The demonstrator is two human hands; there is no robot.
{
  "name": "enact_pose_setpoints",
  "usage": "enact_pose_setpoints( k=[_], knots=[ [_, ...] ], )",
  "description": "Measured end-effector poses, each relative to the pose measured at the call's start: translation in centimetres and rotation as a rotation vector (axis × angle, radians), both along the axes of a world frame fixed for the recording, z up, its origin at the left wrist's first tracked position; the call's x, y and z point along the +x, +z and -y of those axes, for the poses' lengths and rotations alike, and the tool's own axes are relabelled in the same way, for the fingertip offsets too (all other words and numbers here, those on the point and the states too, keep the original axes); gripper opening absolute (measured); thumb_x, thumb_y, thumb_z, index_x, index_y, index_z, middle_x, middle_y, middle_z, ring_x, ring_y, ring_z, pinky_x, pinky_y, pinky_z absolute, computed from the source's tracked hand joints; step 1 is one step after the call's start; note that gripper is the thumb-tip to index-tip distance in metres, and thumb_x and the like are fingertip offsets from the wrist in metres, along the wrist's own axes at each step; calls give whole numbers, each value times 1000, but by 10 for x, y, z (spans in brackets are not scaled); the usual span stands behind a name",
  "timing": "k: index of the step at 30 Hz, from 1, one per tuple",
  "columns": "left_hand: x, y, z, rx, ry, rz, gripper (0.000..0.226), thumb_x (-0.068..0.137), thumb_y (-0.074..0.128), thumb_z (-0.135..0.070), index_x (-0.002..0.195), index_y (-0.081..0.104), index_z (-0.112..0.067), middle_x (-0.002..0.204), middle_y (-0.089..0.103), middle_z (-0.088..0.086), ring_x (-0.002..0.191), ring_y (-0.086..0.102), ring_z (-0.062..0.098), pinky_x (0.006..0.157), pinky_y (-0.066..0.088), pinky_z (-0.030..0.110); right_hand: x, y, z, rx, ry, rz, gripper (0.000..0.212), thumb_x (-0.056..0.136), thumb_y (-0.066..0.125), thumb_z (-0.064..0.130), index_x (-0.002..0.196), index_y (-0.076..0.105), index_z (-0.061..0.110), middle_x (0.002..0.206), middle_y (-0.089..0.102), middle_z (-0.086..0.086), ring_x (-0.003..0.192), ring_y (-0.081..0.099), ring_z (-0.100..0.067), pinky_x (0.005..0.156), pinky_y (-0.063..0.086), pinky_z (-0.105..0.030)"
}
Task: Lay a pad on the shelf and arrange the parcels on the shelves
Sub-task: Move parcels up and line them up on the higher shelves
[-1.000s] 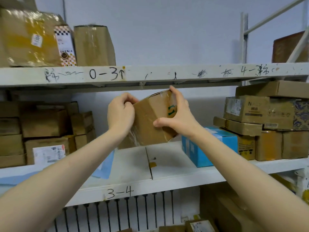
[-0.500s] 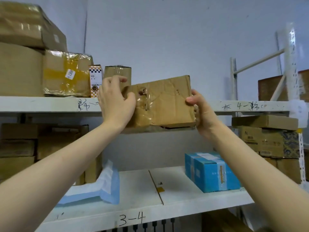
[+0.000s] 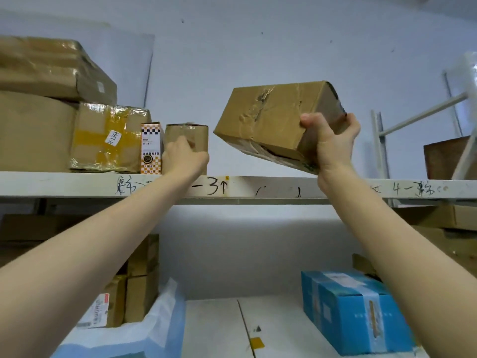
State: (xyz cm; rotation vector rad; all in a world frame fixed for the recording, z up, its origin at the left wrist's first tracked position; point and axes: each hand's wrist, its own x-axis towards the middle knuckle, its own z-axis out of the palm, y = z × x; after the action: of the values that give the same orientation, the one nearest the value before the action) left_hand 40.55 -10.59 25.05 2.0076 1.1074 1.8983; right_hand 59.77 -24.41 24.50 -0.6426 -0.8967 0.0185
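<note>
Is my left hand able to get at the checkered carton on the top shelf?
Probably yes. The left hand touches the small brown box right beside the checkered carton, which stands at the front edge of the shelf with nothing before it. Its sides look tightly packed, though.

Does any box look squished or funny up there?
Yes. The brown parcel in the right hand is tilted, with wrinkled, torn tape and a dented face, and its lower edge gapes a little. On the upper shelf, the orange checked box stands upside down: its lettering reads inverted.
</note>
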Motion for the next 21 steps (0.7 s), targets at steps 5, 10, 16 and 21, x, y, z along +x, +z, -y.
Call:
enact_pose_setpoints(
  k=[5, 10, 16, 21],
  knots=[
    [6, 0, -22, -31, 125, -200, 52, 78, 60, -22, 128, 51, -11, 130, 51, 14, 118, 48, 34, 96, 45, 46, 0, 1, -39, -134, -342, 112, 115, 50, 79, 55, 144, 14, 41, 135, 29, -1, 120, 39, -22, 108, 33, -47],
    [6, -1, -38, 40, 234, -292, 49, 79, 59, -22, 127, 52, -13, 135, 43, 14, 122, 43, 36, 101, 40, 47, -7, 3, -84, -240, -537, 219, 119, 51, 81, 54, 146, 11, 38, 140, 28, -7, 130, 34, -27, 110, 27, -42],
    [2, 1, -49, 142, 350, -384, 51, 79, 59, -21, 129, 51, -16, 145, 33, 13, 130, 34, 35, 105, 35, 50, -22, 23, -139, -413, -634, 289, 125, 49, 78, 64, 147, 8, 31, 137, 30, -15, 125, 36, -33, 106, 26, -43],
    [1, 1, -51, 134, 356, -436, 49, 81, 58, -23, 130, 52, -18, 148, 30, 13, 135, 29, 35, 110, 28, 53, -26, 31, -172, -516, -582, 434, 104, 67, 72, 55, 145, 11, 24, 136, 32, -14, 128, 34, -33, 99, 32, -44]
  ],
)
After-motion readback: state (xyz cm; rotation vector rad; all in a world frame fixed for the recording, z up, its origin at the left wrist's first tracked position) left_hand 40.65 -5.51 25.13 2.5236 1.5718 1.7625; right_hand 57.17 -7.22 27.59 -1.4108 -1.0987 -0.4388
